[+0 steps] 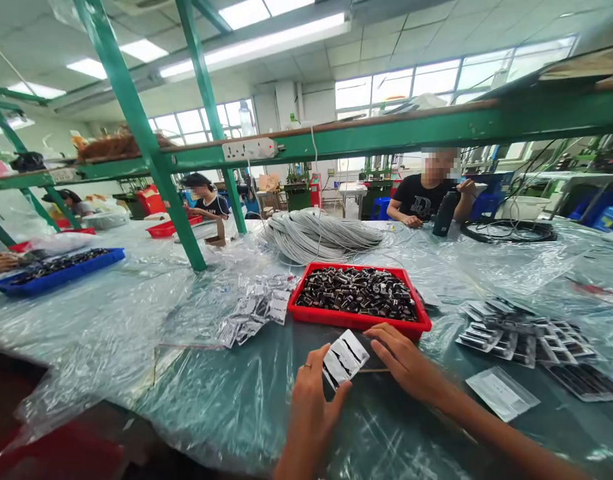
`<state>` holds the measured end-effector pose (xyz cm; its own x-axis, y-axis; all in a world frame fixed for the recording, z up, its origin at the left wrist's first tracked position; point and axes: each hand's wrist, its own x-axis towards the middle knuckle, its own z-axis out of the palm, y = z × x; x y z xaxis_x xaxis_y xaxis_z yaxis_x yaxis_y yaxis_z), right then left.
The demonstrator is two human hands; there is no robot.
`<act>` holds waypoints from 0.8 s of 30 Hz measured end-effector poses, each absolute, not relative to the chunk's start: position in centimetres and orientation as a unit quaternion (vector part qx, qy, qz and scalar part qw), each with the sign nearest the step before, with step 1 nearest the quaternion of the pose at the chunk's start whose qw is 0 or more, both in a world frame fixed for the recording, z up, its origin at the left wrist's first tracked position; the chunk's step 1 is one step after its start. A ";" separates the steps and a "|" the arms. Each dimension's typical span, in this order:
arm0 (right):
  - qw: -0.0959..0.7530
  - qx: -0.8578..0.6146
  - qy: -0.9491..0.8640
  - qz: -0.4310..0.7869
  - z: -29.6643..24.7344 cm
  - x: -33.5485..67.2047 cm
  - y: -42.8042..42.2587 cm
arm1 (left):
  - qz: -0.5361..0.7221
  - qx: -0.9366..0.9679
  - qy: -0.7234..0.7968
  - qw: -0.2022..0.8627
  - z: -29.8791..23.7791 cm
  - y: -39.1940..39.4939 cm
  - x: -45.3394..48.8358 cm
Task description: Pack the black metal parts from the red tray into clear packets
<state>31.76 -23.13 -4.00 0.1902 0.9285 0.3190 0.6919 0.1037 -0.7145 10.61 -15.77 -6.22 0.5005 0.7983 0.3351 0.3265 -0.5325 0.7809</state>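
My left hand (311, 403) is closed on a small white packet (347, 355) with dark marks across it, thumb on the near edge and fingers behind. Just right of the packet, my right hand (406, 363) is open with its fingers stretched out; whether a fingertip touches the packet I cannot tell. Directly beyond both hands sits a red tray (361, 327) heaped with small black parts (356, 292). Left of the tray lies a loose pile of silvery packets (259, 307). On the right are stacked packets with dark contents (526, 333) and a single clear-and-white packet (502, 393).
A coil of grey cable (319, 237) lies behind the tray, and a black cable coil (509, 230) farther right. At left stands a blue tray (61, 270). A green post (153, 160) and shelf rail (366, 137) cross ahead. Co-workers (429, 193) sit opposite.
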 end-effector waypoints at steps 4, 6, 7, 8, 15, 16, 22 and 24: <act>0.484 -0.608 -0.588 0.225 -1.5 30.8 -18.5 | 0.386 0.759 0.301 0.429 -3.9 -13.1 13.4; 0.504 -0.596 -0.599 0.179 -0.3 31.1 -16.2 | 0.404 0.699 0.291 0.512 -2.5 -11.2 14.9; 0.509 -0.588 -0.611 0.146 0.2 31.3 -15.3 | 0.416 0.666 0.293 0.546 -1.9 -10.1 15.7; 0.512 -0.581 -0.623 0.112 0.6 31.6 -14.4 | 0.430 0.636 0.297 0.568 -1.3 -9.1 16.6; 0.523 -0.583 -0.621 -0.023 0.7 33.7 -11.8 | 0.493 0.515 0.247 0.656 -0.5 -5.3 21.6; 0.519 -0.595 -0.612 -0.046 0.4 33.8 -11.7 | 0.499 0.499 0.248 0.664 -0.8 -5.3 22.0; 0.446 -0.642 -0.604 -0.153 -1.2 31.6 -11.2 | 0.586 0.426 0.342 0.599 -2.4 -5.8 22.6; 0.458 -0.637 -0.605 -0.134 -1.4 30.9 -11.2 | 0.591 0.438 0.337 0.587 -2.6 -5.7 22.4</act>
<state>30.90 -11.21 -1.40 0.2323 0.6484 0.7250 0.8939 0.1515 -0.4219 22.43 -5.73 -2.57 0.0733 0.9899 0.1212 -0.3991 -0.0823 0.9132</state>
